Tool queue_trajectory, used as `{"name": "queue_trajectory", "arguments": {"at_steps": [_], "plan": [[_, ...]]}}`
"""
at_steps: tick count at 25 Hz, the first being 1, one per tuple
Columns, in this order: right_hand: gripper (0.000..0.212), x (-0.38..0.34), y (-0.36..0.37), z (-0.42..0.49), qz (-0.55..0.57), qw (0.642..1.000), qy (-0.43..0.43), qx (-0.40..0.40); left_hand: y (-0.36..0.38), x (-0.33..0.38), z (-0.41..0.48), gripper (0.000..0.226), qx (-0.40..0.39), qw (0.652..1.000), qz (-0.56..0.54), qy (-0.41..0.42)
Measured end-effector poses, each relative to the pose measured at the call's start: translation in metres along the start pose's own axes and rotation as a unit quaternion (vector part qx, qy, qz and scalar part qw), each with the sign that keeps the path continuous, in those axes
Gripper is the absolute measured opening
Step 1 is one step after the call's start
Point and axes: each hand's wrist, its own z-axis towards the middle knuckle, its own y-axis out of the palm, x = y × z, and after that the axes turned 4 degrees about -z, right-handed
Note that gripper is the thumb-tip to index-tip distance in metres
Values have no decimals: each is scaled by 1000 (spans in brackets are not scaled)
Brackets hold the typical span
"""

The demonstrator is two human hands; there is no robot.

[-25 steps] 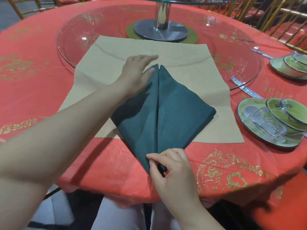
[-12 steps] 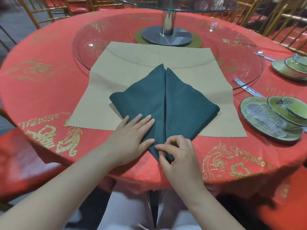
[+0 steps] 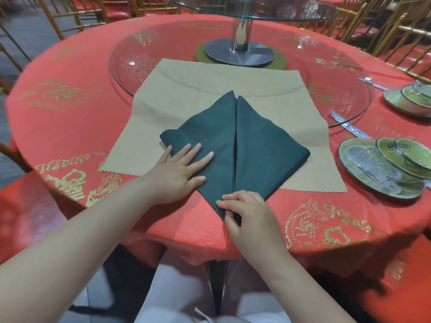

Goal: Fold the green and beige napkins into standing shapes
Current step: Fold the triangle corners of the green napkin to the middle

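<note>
The dark green napkin (image 3: pixel 256 145) lies folded into a kite shape, its two flaps meeting along a centre seam and its point toward me. It rests on the beige napkin (image 3: pixel 210 80), which is spread flat on the red tablecloth and partly over the glass turntable. My left hand (image 3: pixel 179 169) lies flat with straight fingers pressing on the left flap. My right hand (image 3: pixel 245 210) pinches the near point of the green napkin between thumb and curled fingers.
A glass lazy Susan (image 3: pixel 130 66) with a steel pedestal (image 3: pixel 240 50) fills the table's middle. Green plates holding a glass cup (image 3: pixel 373 166) sit at the right, with wrapped cutlery (image 3: pixel 349 127) beside them and more dishes (image 3: pixel 410 99) behind. Gold chairs ring the table.
My left hand came down from the green napkin's far tip to its left flap and slid up along it. My right hand kept its pinch on the near point.
</note>
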Motion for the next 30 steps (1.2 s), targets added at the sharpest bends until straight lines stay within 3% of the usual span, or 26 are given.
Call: {"name": "queue_trajectory", "arguments": {"at_steps": [9,13,15,17,19,21,25,30], "plan": [[26,0,-3,1,20,999,15,-21,-11,-51,22,51,17,985,-39,-168],[24,1,-6,3,27,998,18,-55,-19,-60,25,64,120,955,-67,-261],[22,5,-21,9,88,988,26,-127,-21,-44,16,73,247,947,-96,-183],[23,16,-39,16,154,973,19,-168,-22,-13,-3,60,332,923,-194,-15],[22,31,-53,20,127,979,-22,-158,-11,21,-27,41,282,929,-216,106],[15,43,-60,23,73,981,-45,-173,5,46,-45,47,201,952,-178,144],[19,45,-57,24,55,975,-57,-208,25,62,-54,77,120,980,-120,105],[22,43,-45,29,60,975,-66,-205,29,68,-52,80,76,992,-58,77]]}}
